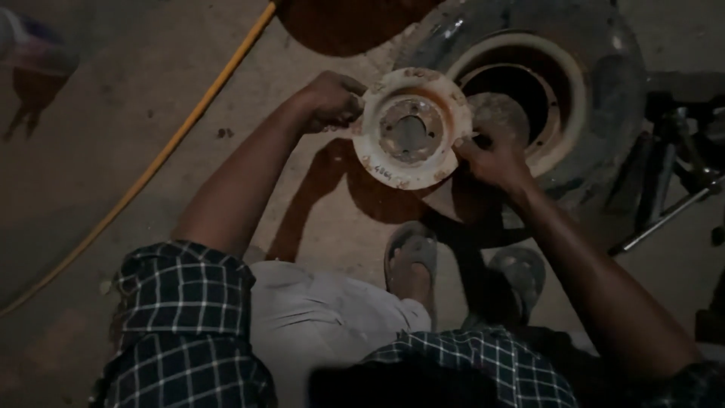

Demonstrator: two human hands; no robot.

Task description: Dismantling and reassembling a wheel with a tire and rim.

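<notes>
Left hand point(330, 100), right hand point(492, 153) grip rusty white wheel disc point(411, 128) above tyre point(604, 98).

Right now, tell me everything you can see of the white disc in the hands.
The disc is a round, dished metal wheel part, painted white, with rust patches on its rim and a rusty brown recessed centre. The centre has a middle hole ringed by smaller bolt holes. It is held off the ground, its hollow face tilted up toward the camera. The left hand has a grip on its left edge, the right hand on its right edge. Just behind it lies a tyre with a white rim.
</notes>
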